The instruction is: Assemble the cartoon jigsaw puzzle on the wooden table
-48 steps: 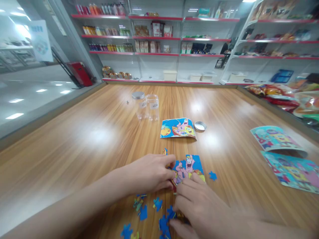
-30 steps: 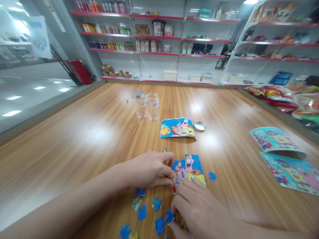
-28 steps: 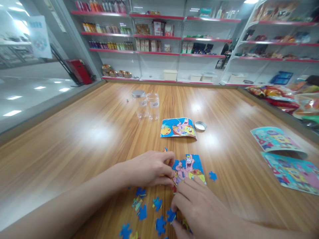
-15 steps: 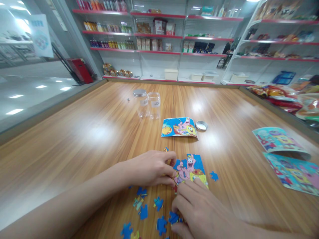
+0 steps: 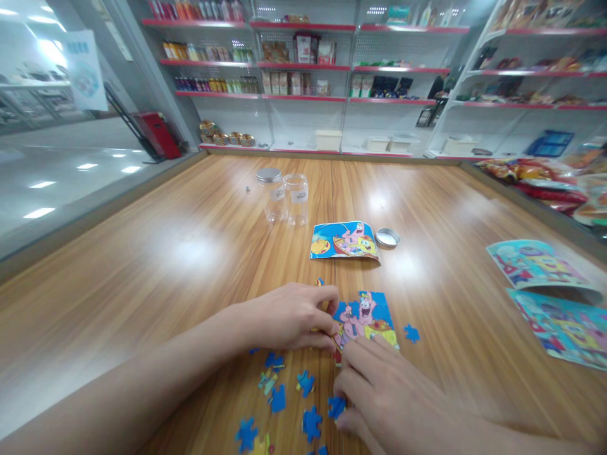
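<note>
A partly joined jigsaw puzzle [image 5: 367, 316] with a pink starfish and a yellow cartoon figure lies in front of me. My left hand [image 5: 303, 319] is closed at its left edge, fingers pinched on a puzzle piece mostly hidden beneath them. My right hand [image 5: 379, 385] rests over the puzzle's lower edge, fingers bent and thumb apart, gripping nothing I can see. Beside that thumb is a blue puzzle piece [image 5: 336, 406]. Several loose pieces, among them a blue one [image 5: 312, 423], lie nearer me. Another blue piece [image 5: 411, 333] sits right of the puzzle.
Beyond the puzzle is a curled picture sheet [image 5: 345, 241] with a matching scene, beside a metal lid [image 5: 387, 237]. A lidded clear jar [image 5: 272, 199] stands by an open jar [image 5: 297, 202]. Two more picture sheets [image 5: 540, 262] lie right. Stocked shelves [image 5: 303, 65] line the back.
The view has shifted slightly, moving the whole scene a little to the right in the picture. Both hands keep nearly the same places at the puzzle; the right thumb has drawn slightly off the blue piece.
</note>
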{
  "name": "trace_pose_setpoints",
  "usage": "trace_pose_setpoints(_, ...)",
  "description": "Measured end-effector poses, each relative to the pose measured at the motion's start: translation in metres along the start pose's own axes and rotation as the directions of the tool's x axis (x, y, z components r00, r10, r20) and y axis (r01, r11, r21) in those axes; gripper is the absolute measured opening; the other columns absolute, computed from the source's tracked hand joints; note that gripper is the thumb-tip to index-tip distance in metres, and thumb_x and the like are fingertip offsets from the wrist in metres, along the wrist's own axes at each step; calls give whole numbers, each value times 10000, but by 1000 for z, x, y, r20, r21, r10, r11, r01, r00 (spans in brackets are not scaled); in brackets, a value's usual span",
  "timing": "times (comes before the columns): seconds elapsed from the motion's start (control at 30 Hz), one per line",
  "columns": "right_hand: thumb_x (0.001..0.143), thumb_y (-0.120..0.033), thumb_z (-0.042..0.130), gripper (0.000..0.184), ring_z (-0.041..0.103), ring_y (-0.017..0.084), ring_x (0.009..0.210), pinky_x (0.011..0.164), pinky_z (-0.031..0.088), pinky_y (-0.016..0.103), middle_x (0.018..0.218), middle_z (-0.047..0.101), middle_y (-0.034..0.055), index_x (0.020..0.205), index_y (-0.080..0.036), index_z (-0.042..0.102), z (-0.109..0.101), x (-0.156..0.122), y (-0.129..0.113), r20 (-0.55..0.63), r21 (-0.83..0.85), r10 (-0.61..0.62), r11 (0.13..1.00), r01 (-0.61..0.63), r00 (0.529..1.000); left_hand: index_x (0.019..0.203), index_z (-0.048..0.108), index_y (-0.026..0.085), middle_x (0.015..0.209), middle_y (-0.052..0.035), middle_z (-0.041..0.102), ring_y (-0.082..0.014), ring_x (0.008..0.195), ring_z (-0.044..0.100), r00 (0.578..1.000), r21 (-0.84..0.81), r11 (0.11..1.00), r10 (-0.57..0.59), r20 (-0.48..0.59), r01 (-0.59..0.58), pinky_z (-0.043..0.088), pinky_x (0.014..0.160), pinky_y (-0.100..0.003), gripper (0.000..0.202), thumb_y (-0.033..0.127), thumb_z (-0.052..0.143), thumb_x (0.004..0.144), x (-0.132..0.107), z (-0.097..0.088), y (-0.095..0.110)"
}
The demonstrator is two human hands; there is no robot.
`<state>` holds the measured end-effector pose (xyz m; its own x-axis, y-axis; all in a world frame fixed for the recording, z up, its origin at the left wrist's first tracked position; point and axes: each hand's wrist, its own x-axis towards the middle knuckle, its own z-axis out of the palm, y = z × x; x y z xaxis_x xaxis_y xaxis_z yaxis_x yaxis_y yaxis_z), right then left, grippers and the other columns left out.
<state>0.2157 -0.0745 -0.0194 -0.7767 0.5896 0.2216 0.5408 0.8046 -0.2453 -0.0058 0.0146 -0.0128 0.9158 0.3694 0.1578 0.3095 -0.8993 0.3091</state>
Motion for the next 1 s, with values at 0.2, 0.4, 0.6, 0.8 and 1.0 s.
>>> trace_pose_setpoints(0.2,756,-172,816,169,653,236,760,689,560,365,869,699,81,816,-157,659,-3,2,1,-23,-13,-50,999,49,999,978,740,218,1037,-64,584,-131,734,568,1000,1,1000,0,6,0,483,663,-276,260,425,583,971,1,-2,1)
trace_pose_setpoints(0.4,818,-122,685,102,680,265,863,752,572,390,962,716,112,909,-153,650,-4,4,1,3,-60,-69,996,69,998,961,744,206,1036,-69,589,-132,739,577,1000,-5,1000,1,3,-1,490,666,-269,252,405,589,969,0,-2,0)
trace_pose_setpoints(0.6,774,-321,798,281,677,287,910,803,576,433,1032,712,119,956,-163,653,-7,5,-2,49,-56,-36,998,38,998,976,748,205,1045,-75,591,-137,753,585,1000,0,1000,-5,10,5,497,680,-272,243,400,602,963,0,-2,1)
trace_pose_setpoints(0.8,688,-335,887,349,677,301,876,760,596,442,945,706,109,889,-156,666,-3,3,-1,78,-53,-31,998,36,996,971,751,206,1045,-76,590,-130,748,582,1000,-11,1000,-10,10,11,495,685,-266,249,406,602,963,0,-1,0)
trace_pose_setpoints(1.0,651,-335,919,392,677,292,883,763,597,420,953,707,108,908,-155,684,-5,3,-1,85,-54,-21,998,26,996,971,747,215,1053,-66,584,-129,748,575,1000,-7,1000,-14,7,14,488,678,-267,243,416,612,955,0,0,0)
